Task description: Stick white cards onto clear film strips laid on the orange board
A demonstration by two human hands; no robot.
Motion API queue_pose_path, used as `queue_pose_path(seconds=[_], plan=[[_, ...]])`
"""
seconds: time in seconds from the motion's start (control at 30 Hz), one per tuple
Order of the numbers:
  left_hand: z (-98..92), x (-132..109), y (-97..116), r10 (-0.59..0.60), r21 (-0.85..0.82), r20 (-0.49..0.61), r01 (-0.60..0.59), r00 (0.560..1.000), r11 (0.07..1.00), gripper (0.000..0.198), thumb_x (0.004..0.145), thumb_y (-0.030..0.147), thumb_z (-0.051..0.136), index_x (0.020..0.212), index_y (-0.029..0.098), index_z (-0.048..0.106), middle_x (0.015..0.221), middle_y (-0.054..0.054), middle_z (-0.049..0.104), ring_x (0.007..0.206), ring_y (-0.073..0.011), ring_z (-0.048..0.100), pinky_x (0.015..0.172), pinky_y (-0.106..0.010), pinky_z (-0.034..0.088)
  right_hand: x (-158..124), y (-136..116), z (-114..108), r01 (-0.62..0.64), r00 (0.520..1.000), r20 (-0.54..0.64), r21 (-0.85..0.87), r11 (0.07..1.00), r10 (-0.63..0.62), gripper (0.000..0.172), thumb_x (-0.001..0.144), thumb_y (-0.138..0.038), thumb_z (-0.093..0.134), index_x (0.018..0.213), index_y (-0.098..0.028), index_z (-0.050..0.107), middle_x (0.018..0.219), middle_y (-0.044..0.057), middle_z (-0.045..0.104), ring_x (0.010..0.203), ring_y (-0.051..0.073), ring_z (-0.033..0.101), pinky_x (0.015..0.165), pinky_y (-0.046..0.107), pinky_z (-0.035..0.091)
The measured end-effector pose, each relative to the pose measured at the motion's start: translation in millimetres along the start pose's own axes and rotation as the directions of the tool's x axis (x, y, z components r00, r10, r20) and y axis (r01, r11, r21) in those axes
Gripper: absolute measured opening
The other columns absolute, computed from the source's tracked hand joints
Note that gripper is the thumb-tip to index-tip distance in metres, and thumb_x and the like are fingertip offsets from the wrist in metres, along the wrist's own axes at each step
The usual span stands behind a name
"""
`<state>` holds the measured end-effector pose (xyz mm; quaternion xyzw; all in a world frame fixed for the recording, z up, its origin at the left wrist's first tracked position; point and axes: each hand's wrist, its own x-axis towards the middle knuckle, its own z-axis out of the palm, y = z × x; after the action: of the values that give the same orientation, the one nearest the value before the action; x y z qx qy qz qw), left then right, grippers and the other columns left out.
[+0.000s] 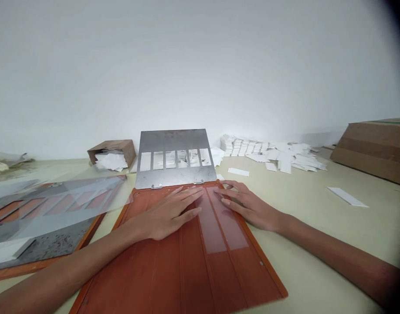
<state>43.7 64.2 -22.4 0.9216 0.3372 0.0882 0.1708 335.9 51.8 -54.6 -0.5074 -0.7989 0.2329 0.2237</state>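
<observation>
The left hand (170, 213) lies flat with its fingers stretched out, gripping nothing. The right hand (245, 203) has its fingers a little bent and spread, and it isn't gripping anything either. Both hands are on the far part of a flat red-brown board with thin long lines (164, 270), the right one at its right edge. Two long, see-through plastic strips (213, 235) lie side by side on the board, with the right hand's fingertips on their far end and the left hand's fingertips just beside them. A grey metal plate with slots (174, 139) stands up at the board's far end, joined by small hinges. To the left is another red-brown board with a grey slotted metal plate (59, 237) on it, and a big clear plastic sheet (72, 205) over part of that. Behind are a small brown cardboard box (130, 150) stuffed with white paper, a neat pile of white strips (244, 146) and a messy white heap (294, 157). A large brown cardboard box (373, 150) sits far right on the pale yellow bench (304, 257).
</observation>
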Motion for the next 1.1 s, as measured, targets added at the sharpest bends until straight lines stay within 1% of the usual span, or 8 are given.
queue_pose_path(seconds=[0.4,0.47,0.57,0.7,0.8,0.87,0.97,1.1], plan=[[7.9,-1,-6,0.074,-0.026,-0.075,-0.076,0.994,0.997,0.059,0.108,0.053,0.026,0.161,0.026,0.026,0.168,-0.002,0.026,0.157,-0.0212,0.018,0.129,-0.043,0.006,0,7,5,0.025,0.998,-0.048,-0.036,0.999,-0.027,0.055,0.099,-0.067,0.039,0.147,-0.043,0.051,0.163,-0.004,0.029,0.153,0.03,0.023,0.126,0.056,0.022],[-4.2,-3,-4,0.047,-0.057,-0.132,-0.055,0.99,0.997,0.056,0.109,0.051,0.028,0.157,0.025,0.036,0.165,-0.003,0.035,0.154,-0.0207,0.026,0.128,-0.041,0.011,0,16,8,0.042,0.997,-0.07,-0.04,0.998,-0.044,0.052,0.1,-0.065,0.039,0.147,-0.046,0.05,0.163,-0.005,0.03,0.153,0.03,0.025,0.126,0.057,0.022],[-47.2,-14,-14,-0.072,-0.068,-0.212,0.059,0.975,0.996,0.051,0.106,0.055,0.035,0.141,0.027,0.058,0.147,-0.002,0.059,0.136,-0.021,0.053,0.114,-0.034,0.038,1,36,14,0.081,0.991,-0.104,-0.036,0.996,-0.084,0.051,0.099,-0.064,0.041,0.147,-0.049,0.048,0.164,-0.007,0.03,0.151,0.033,0.031,0.124,0.06,0.026],[-122.3,-61,-63,-0.298,-0.027,-0.185,0.298,0.936,0.954,0.052,0.095,0.064,0.053,0.131,0.028,0.066,0.132,-0.004,0.07,0.121,-0.0257,0.064,0.099,-0.033,0.047,4,56,21,0.183,0.968,-0.169,-0.049,0.982,-0.188,0.051,0.1,-0.057,0.04,0.149,-0.045,0.049,0.162,-0.003,0.037,0.15,0.035,0.032,0.126,0.053,0.024],[-152.7,-104,-116,-0.456,0.01,-0.117,0.461,0.882,0.887,0.07,0.09,0.065,0.058,0.146,0.025,0.053,0.15,-0.011,0.056,0.136,-0.0322,0.052,0.106,-0.038,0.044,4,61,24,0.192,0.965,-0.171,-0.048,0.98,-0.198,0.049,0.102,-0.054,0.039,0.148,-0.043,0.051,0.16,-0.001,0.04,0.151,0.033,0.032,0.126,0.048,0.026],[-153.3,-127,-150,-0.513,0.04,-0.059,0.515,0.856,0.856,0.093,0.079,0.066,0.07,0.157,0.027,0.036,0.164,-0.011,0.036,0.147,-0.0355,0.037,0.113,-0.042,0.038,4,63,26,0.182,0.968,-0.169,-0.046,0.982,-0.187,0.05,0.102,-0.056,0.037,0.148,-0.045,0.049,0.161,-0.004,0.038,0.151,0.033,0.032,0.125,0.05,0.027],[-138.3,-144,-189,-0.559,0.071,0.026,0.556,0.829,0.828,0.111,0.063,0.058,0.087,0.157,0.028,0.035,0.163,-0.013,0.036,0.145,-0.0382,0.039,0.112,-0.047,0.041,5,63,26,0.17,0.972,-0.156,-0.066,0.983,-0.178,0.051,0.101,-0.059,0.034,0.149,-0.046,0.047,0.163,-0.008,0.034,0.152,0.032,0.03,0.124,0.054,0.025],[-126.8,-148,-210,-0.587,0.082,-0.053,0.59,0.807,0.803,0.059,0.091,0.042,0.072,0.142,0.019,0.054,0.147,-0.014,0.053,0.129,-0.0339,0.056,0.105,-0.055,0.048,6,58,21,0.143,0.981,-0.115,-0.11,0.984,-0.155,0.05,0.102,-0.059,0.036,0.15,-0.047,0.044,0.163,-0.01,0.033,0.154,0.029,0.026,0.126,0.055,0.021]])
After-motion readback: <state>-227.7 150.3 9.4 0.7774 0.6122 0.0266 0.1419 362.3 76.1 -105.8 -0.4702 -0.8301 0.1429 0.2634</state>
